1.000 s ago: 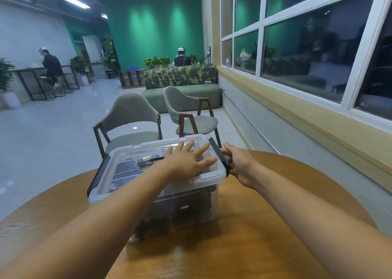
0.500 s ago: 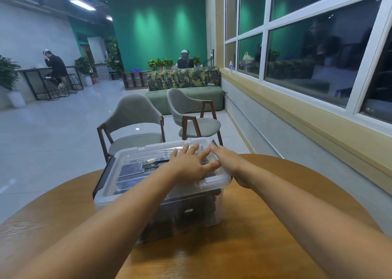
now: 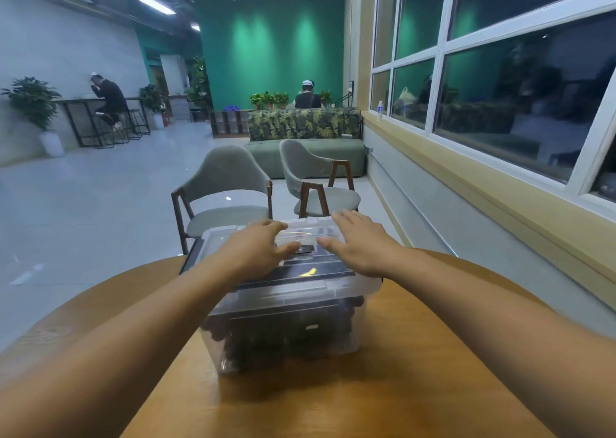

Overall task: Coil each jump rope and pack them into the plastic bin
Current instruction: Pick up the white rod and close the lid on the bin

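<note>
**Head view: two flat palms on a closed bin**

Shows the clear plastic bin (image 3: 286,334) standing on the round wooden table (image 3: 416,387), past its middle and close to the far edge. Carries a clear lid (image 3: 293,292) set on top, with a black latch (image 3: 189,258) at the left end. Holds dark jump ropes (image 3: 263,342) inside, dim through the cloudy wall; cannot count them. Bears a small yellow mark (image 3: 307,272) on the dark band beneath the lid.

Has the left hand (image 3: 256,251) lying palm-down on the lid's left half, fingers straight and close together, thumb out toward the middle. Has the right hand (image 3: 361,244) palm-down on the right half, fingers straight and spread, gripping nothing. Hides much of the lid's far half under both hands.

Just behind the table, places two grey chairs (image 3: 226,184) with wooden legs. Farther back, sets a green sofa (image 3: 306,156) with a leaf-print back. Along the right, runs a large dark window (image 3: 500,81) above a yellow sill (image 3: 483,184), with a bottle (image 3: 379,110) on it. Far left, seats a person (image 3: 110,96) at a high counter near a potted plant (image 3: 33,104).
</note>
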`<action>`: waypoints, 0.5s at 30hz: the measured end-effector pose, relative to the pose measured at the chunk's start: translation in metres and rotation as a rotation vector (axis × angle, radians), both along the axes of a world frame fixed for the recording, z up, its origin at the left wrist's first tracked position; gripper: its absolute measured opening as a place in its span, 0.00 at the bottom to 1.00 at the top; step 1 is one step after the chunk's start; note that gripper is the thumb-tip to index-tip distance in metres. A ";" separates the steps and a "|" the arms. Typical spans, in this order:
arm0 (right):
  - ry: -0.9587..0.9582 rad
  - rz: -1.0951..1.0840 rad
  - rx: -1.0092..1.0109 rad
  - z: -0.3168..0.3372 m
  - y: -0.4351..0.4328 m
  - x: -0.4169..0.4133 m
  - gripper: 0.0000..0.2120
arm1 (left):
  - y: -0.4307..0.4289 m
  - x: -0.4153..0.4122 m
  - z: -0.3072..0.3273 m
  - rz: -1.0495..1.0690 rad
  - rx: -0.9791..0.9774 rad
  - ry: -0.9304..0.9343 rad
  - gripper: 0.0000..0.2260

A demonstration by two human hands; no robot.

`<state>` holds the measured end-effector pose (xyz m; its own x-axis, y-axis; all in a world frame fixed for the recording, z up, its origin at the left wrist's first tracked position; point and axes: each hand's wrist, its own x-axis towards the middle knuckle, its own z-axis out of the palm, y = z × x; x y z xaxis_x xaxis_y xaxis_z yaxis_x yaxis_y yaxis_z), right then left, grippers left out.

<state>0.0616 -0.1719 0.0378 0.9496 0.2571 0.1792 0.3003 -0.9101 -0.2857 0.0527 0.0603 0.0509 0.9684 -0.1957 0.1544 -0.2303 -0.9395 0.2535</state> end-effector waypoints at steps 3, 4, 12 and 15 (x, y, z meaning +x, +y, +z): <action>0.016 0.128 -0.122 0.007 0.012 0.001 0.37 | 0.029 -0.004 -0.003 0.111 0.101 -0.020 0.34; 0.041 0.157 -0.154 0.006 0.015 0.003 0.38 | 0.038 -0.005 -0.006 0.151 0.149 -0.008 0.36; 0.084 0.054 -0.233 -0.012 0.022 -0.001 0.40 | 0.062 -0.001 -0.012 0.173 0.093 0.074 0.40; 0.094 -0.014 -0.217 -0.012 0.017 -0.009 0.40 | 0.053 0.008 -0.008 0.119 0.095 0.062 0.40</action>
